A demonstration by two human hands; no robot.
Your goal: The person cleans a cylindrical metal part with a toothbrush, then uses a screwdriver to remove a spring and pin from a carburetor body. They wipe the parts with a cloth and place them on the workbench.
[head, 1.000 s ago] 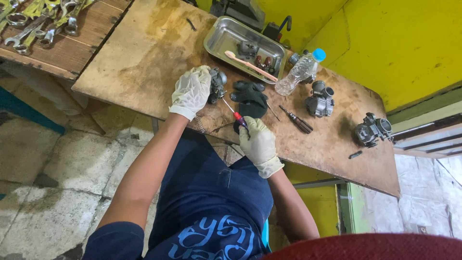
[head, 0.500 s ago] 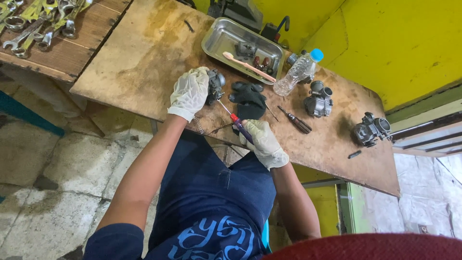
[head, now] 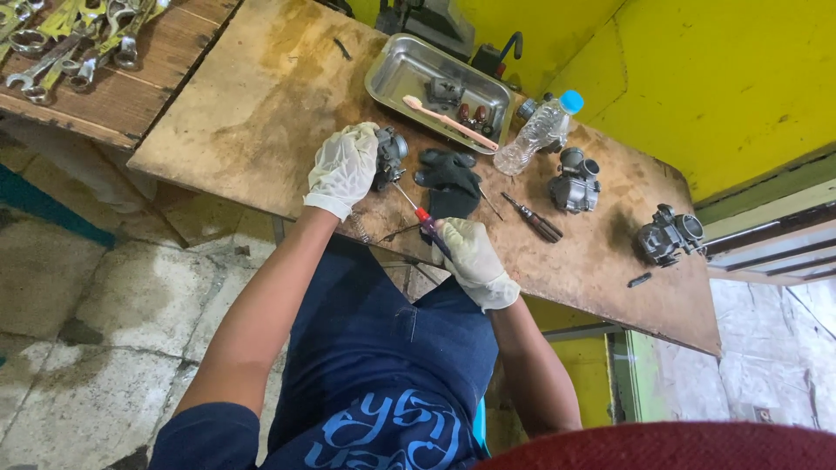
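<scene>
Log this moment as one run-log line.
left hand: grips carburetor | right hand: holds screwdriver, tip at carburetor | bench: wooden

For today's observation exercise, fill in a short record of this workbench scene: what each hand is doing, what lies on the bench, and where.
Left hand: gloved, grip on a small grey carburettor on the bench
Right hand: gloved, holds a red-handled screwdriver, tip towards that carburettor
Bench: worn wooden board
Metal tray: toothbrush and small parts inside
Plastic bottle: blue cap, beside the tray
Black glove: between the hands
Other carburettors: one mid-bench, one near the far end
Spanners: on the neighbouring table
</scene>
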